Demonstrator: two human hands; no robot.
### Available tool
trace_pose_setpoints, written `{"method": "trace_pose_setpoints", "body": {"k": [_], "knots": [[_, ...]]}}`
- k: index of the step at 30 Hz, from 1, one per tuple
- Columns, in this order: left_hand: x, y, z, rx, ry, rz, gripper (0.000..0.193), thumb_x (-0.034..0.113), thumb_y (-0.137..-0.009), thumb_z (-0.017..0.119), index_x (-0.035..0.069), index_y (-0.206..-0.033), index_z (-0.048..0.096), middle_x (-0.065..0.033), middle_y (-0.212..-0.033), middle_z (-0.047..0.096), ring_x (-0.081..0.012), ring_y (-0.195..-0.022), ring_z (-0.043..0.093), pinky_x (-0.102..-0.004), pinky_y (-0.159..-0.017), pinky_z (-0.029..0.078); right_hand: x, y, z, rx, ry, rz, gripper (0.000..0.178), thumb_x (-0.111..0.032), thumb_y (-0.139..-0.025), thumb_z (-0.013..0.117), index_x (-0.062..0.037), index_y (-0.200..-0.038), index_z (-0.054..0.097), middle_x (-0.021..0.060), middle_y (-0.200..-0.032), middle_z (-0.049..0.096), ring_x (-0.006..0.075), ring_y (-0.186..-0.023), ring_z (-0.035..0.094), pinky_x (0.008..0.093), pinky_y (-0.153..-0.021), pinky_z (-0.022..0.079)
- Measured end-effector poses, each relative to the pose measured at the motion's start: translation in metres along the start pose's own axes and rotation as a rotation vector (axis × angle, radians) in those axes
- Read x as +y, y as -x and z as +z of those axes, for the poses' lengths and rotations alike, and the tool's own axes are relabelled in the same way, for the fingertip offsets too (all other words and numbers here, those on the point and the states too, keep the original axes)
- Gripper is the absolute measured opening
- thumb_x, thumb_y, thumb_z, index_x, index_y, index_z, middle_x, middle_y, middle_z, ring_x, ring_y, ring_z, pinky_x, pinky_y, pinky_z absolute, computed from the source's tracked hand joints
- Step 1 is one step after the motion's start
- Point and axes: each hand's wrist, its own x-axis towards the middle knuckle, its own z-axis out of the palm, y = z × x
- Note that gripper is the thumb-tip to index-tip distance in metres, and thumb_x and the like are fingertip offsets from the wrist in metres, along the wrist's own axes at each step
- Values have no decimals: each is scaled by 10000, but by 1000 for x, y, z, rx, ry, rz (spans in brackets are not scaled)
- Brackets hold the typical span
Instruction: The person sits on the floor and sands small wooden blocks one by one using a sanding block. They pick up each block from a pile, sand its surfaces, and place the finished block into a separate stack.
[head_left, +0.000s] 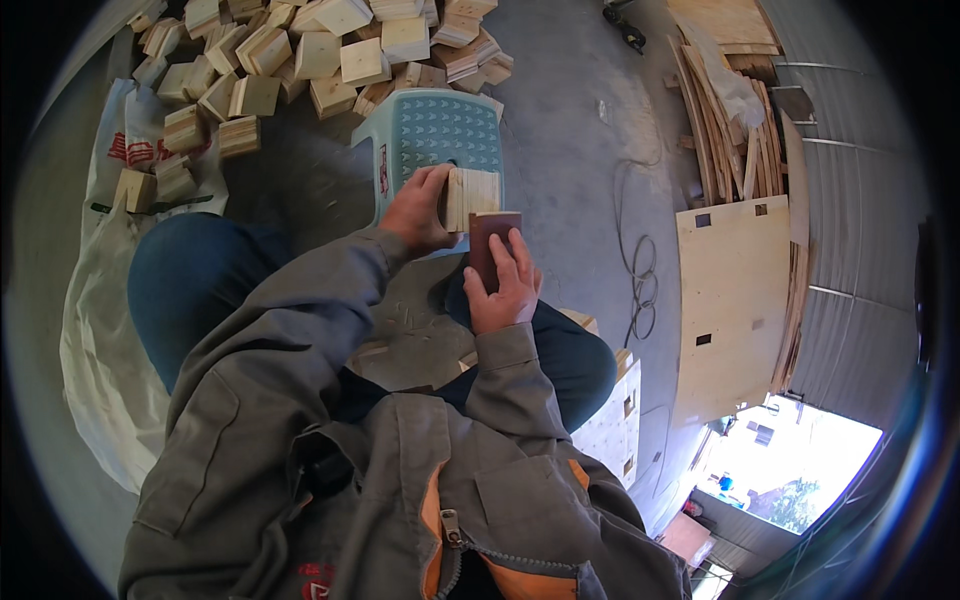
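My left hand [418, 212] grips a pale wooden block [474, 198] by its left side, thumb toward me and fingers at the far edge. Striped layers run along the block's upper face. It is held at the near end of a light blue plastic stool [450, 125] with a bumpy top. In my right hand [505, 290] is a flat, reddish-brown sanding block [483, 240], its far end right beside the wooden block's near right corner. Whether the two touch, I cannot tell. My fingers lie over the sanding block's right side, with the thumb at its left.
A heap of wooden blocks [320, 55] covers the floor beyond the stool to the left. Beside my left knee lies a white sack [110, 340]. A loose cable [640, 270] curls across the floor at right, near a plywood sheet [730, 290] and stacked boards [720, 130].
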Motion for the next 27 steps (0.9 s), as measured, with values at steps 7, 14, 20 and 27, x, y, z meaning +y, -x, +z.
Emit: {"method": "trace_pose_setpoints", "body": {"k": [7,14,20,27], "knots": [[1,1,-1,-22,-10,-5,1008,188,-646,947,86,-1524,462,-209,-1446,537,-425,-1344,567,-459,-1142,497,34,-109,38,32,27,32,614,-233,-805,823,-190,-1406,703,105,-1546,584,370,-1270,606,489,-1116,467],[3,2,0,-20,-12,-8,1018,178,-631,956,96,-1514,456,-208,-1440,532,-431,-1345,557,-469,-1142,494,50,-157,53,-50,-34,155,624,-291,-843,807,-158,-1440,686,114,-1533,603,375,-1331,582,470,-1176,435],[0,3,-2,-14,-27,7,992,183,-640,952,101,-1504,471,-208,-1423,546,-423,-1328,577,-473,-1125,508,39,-96,33,-3,-48,108,652,-268,-840,820,-74,-1443,666,208,-1557,569,380,-1413,552,469,-1191,421],[2,0,-1,-31,-16,15,1008,182,-636,948,97,-1512,457,-205,-1432,544,-428,-1337,565,-471,-1134,502,10,12,-4,2,2,-5,683,-199,-797,863,-123,-1446,664,165,-1590,526,372,-1359,565,506,-1130,422]]}}
